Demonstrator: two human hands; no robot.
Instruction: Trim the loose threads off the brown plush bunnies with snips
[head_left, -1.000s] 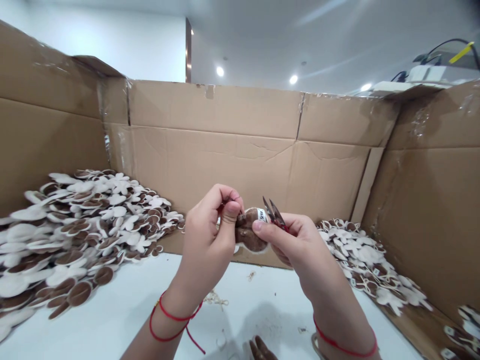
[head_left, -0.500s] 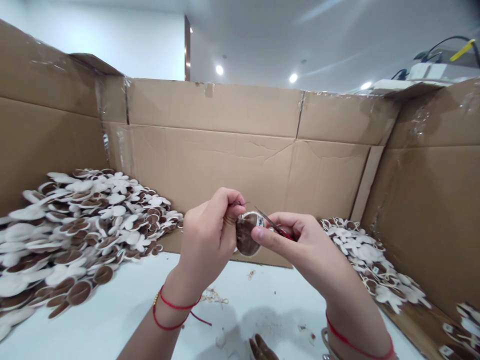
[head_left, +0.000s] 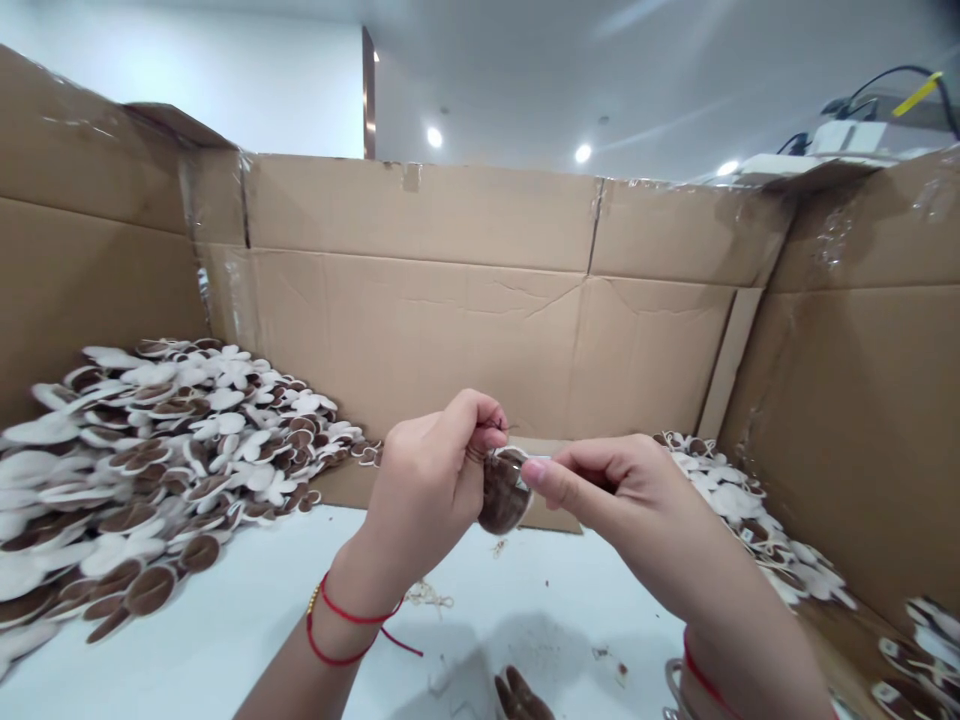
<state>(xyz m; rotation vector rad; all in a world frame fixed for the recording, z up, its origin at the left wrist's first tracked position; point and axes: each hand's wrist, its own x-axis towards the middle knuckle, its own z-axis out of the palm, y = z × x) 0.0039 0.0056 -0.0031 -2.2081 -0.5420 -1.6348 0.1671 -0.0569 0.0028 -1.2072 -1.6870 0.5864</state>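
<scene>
My left hand (head_left: 435, 490) is closed at the middle of the view, thumb and forefinger pinched. It holds a rounded brown plush piece (head_left: 501, 500) with a white edge. A thin dark strand sticks out by those fingertips; whether it is thread or a needle I cannot tell. My right hand (head_left: 626, 505) pinches the upper right edge of the same piece, where a bit of white shows beside the thumb. Its other fingers are curled, and what lies inside the palm is hidden.
A large heap of brown and white plush pieces (head_left: 150, 460) lies at left, a smaller heap (head_left: 731, 490) at right. Cardboard walls (head_left: 420, 330) surround the white table (head_left: 300, 620). Thread scraps (head_left: 427, 594) and a brown ear-shaped piece (head_left: 519, 695) lie in front.
The red-handled pointed tool seen in my right hand no longer shows. Both hands and the plush piece have shifted slightly right and down, and the piece's printed label is now mostly covered.
</scene>
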